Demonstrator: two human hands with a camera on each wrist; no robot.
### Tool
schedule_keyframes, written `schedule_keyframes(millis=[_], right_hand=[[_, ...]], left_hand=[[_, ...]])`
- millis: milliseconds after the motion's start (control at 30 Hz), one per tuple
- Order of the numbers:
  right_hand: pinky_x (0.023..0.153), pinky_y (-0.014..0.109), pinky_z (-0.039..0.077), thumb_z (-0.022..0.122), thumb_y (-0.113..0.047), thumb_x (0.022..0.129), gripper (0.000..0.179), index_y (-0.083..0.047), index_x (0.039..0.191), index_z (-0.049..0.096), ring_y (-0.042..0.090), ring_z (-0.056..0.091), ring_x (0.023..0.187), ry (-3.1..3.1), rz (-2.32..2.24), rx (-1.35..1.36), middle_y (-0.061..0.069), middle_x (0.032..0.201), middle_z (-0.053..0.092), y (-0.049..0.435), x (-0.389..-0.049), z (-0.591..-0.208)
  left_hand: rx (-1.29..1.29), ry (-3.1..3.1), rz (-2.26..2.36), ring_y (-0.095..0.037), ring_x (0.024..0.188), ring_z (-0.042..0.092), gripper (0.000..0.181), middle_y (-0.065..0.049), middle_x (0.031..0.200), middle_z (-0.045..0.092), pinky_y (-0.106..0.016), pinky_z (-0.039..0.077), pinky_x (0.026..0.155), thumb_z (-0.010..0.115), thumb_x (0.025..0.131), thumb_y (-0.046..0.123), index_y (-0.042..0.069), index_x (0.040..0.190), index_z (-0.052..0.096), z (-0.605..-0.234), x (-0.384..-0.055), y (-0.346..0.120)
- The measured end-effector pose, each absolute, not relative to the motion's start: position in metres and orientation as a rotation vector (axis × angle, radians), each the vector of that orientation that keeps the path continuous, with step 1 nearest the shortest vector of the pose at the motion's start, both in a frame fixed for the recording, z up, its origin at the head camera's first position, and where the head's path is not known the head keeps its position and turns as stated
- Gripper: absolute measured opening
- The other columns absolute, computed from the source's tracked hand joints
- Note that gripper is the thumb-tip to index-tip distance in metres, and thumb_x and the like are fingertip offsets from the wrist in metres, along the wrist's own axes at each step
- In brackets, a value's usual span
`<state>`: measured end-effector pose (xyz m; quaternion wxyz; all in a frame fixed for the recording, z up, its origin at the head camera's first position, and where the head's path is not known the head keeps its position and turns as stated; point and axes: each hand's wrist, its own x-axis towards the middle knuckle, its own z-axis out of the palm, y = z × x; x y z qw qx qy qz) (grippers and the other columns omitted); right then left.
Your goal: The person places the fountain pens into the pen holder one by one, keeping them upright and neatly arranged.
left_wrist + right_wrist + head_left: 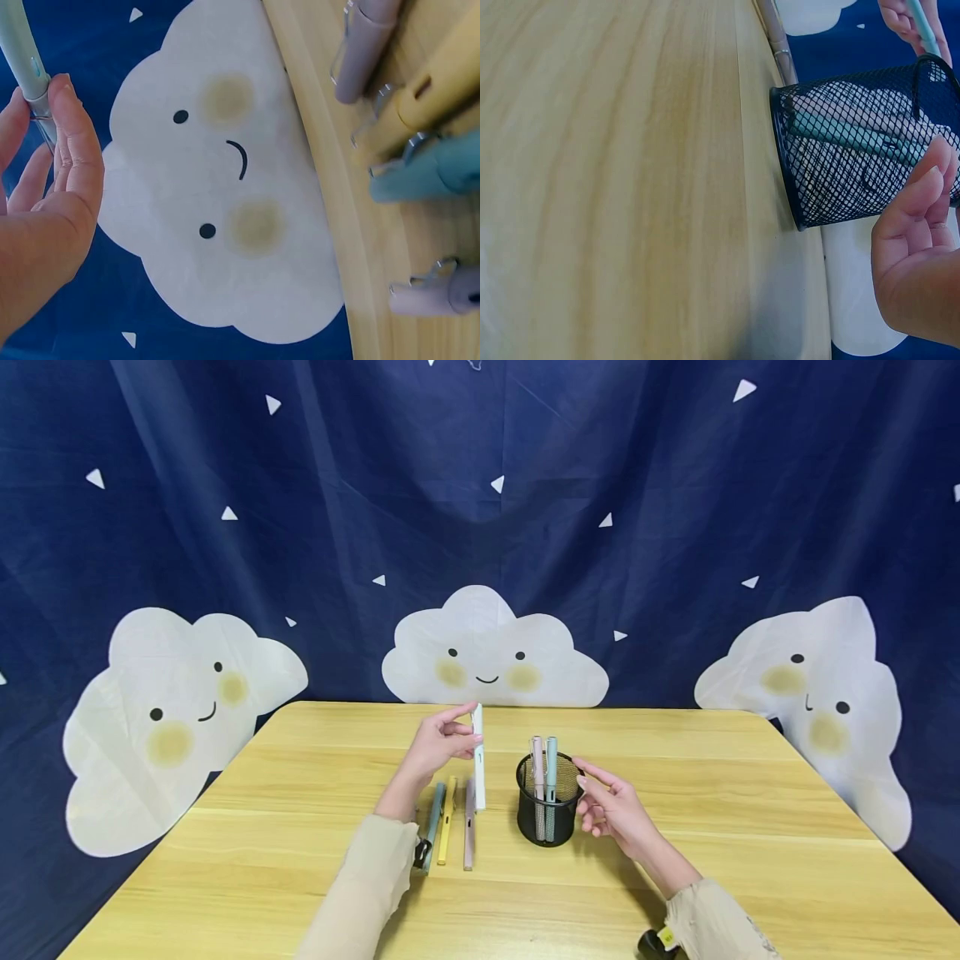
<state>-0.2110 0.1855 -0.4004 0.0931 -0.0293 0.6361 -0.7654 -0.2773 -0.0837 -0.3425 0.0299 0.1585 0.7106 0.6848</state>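
Note:
My left hand (pixel 442 745) pinches a pale mint pen (pixel 479 768) near its upper end, holding it upright above the table. In the left wrist view, the thumb and fingers of that hand close around the pen by its clip. A black mesh pen holder (pixel 546 822) stands upright to the right, with a pinkish pen (pixel 537 768) and a teal pen (pixel 551 768) inside. At its right side, my right hand (pixel 618 814) holds the rim between thumb and index finger, its other fingers loosely bent beside the mesh.
Left of the holder, a yellow pen (pixel 447 822), a mauve pen (pixel 469 827) and a blue-teal pen (pixel 435 818) lie side by side on the wooden table (pixel 300 860). A pale lilac pen (pixel 431 296) lies beyond the teal one. A dark blue curtain (pixel 480 527) with clouds hangs behind.

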Motion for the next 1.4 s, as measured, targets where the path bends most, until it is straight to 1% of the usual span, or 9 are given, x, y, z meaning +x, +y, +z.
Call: schedule_keyframes(millis=[233, 533, 667, 900, 1000, 1100, 1267, 1400], right_hand=[[0.038, 0.018, 0.040, 0.052, -0.021, 0.091, 0.053, -0.012, 0.139, 0.030, 0.009, 0.051, 0.042, 1.891, -2.266, -0.078, 0.003, 0.059, 0.057, 0.185, -0.211, -0.401], [0.037, 0.018, 0.040, 0.051, -0.021, 0.092, 0.053, -0.011, 0.139, 0.030, 0.010, 0.051, 0.042, 1.901, -2.262, -0.077, 0.003, 0.059, 0.056, 0.185, -0.211, -0.402], [0.037, 0.018, 0.040, 0.050, -0.021, 0.092, 0.052, -0.011, 0.139, 0.030, 0.009, 0.051, 0.042, 1.908, -2.259, -0.078, 0.003, 0.058, 0.056, 0.185, -0.211, -0.402], [0.037, 0.018, 0.040, 0.051, -0.021, 0.091, 0.053, -0.011, 0.139, 0.031, 0.010, 0.051, 0.042, 1.914, -2.257, -0.072, 0.003, 0.058, 0.056, 0.185, -0.211, -0.402], [0.037, 0.018, 0.040, 0.051, -0.021, 0.092, 0.052, -0.011, 0.139, 0.031, 0.010, 0.051, 0.042, 1.917, -2.256, -0.074, 0.003, 0.058, 0.056, 0.185, -0.211, -0.402], [0.037, 0.018, 0.040, 0.050, -0.020, 0.092, 0.052, -0.011, 0.139, 0.031, 0.010, 0.051, 0.042, 1.920, -2.257, -0.077, 0.003, 0.058, 0.056, 0.185, -0.211, -0.402], [0.037, 0.018, 0.039, 0.050, -0.020, 0.092, 0.052, -0.011, 0.139, 0.030, 0.010, 0.051, 0.041, 1.919, -2.259, -0.076, 0.002, 0.057, 0.056, 0.185, -0.211, -0.403], [0.037, 0.018, 0.040, 0.051, -0.021, 0.091, 0.053, -0.011, 0.139, 0.030, 0.010, 0.051, 0.042, 1.915, -2.259, -0.078, 0.003, 0.058, 0.056, 0.185, -0.211, -0.402]], left_hand=[[0.498, 2.128, 2.195, -0.018, 0.061, 0.061, 0.061, -0.011, 0.081, 0.062, -0.043, 0.052, 0.069, 0.064, 0.077, -0.007, 0.007, 0.132, 0.043, -0.338, -0.278, -0.069], [0.489, 2.101, 2.261, -0.016, 0.061, 0.060, 0.065, -0.020, 0.089, 0.061, -0.036, 0.053, 0.065, 0.064, 0.075, -0.009, 0.009, 0.133, 0.042, -0.334, -0.278, -0.053], [0.509, 2.122, 2.287, -0.016, 0.060, 0.061, 0.067, -0.022, 0.090, 0.062, -0.038, 0.053, 0.064, 0.064, 0.075, -0.010, 0.011, 0.134, 0.041, -0.333, -0.277, -0.046], [0.522, 2.188, 2.299, -0.016, 0.060, 0.061, 0.067, -0.018, 0.087, 0.062, -0.039, 0.053, 0.064, 0.064, 0.074, -0.011, 0.013, 0.133, 0.043, -0.333, -0.278, -0.034], [0.519, 2.214, 2.298, -0.016, 0.062, 0.061, 0.067, -0.017, 0.087, 0.062, -0.044, 0.052, 0.068, 0.064, 0.074, -0.010, 0.013, 0.133, 0.042, -0.333, -0.277, -0.030], [0.516, 2.258, 2.285, -0.017, 0.064, 0.061, 0.067, -0.016, 0.087, 0.062, -0.046, 0.051, 0.070, 0.065, 0.074, -0.009, 0.013, 0.133, 0.043, -0.332, -0.277, -0.027], [0.583, 2.400, 2.207, -0.020, 0.064, 0.061, 0.063, -0.015, 0.085, 0.062, -0.043, 0.053, 0.065, 0.066, 0.074, -0.007, 0.011, 0.131, 0.045, -0.335, -0.278, -0.023], [0.641, 2.541, 2.102, -0.020, 0.062, 0.061, 0.061, -0.014, 0.083, 0.062, -0.034, 0.054, 0.057, 0.067, 0.074, -0.005, 0.010, 0.129, 0.046, -0.339, -0.278, -0.021]])
